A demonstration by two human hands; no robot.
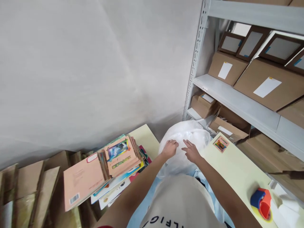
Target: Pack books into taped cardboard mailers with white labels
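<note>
A large white plastic bag [185, 134], bulging and translucent, stands between two pale tabletops. Over its near left side, my left hand [170, 148] has its fingers curled together; whatever they may grip is too small to make out. To the right, my right hand [191, 152] is at the bag with its index and middle fingers stretched out and apart, and nothing shows in it. A gap of bag surface lies between the two hands. The bag's lower part is hidden behind the light cap or cloth [180, 202] near me.
Stacked picture books [121, 155] lie on the left table [147, 134], beside upright cardboard [28, 190]. The right table [228, 167] bears a picture card [221, 144] and a red-and-blue tape dispenser [261, 202]. A metal shelf [237, 98] with cardboard boxes [268, 84] stands right; a grey wall is ahead.
</note>
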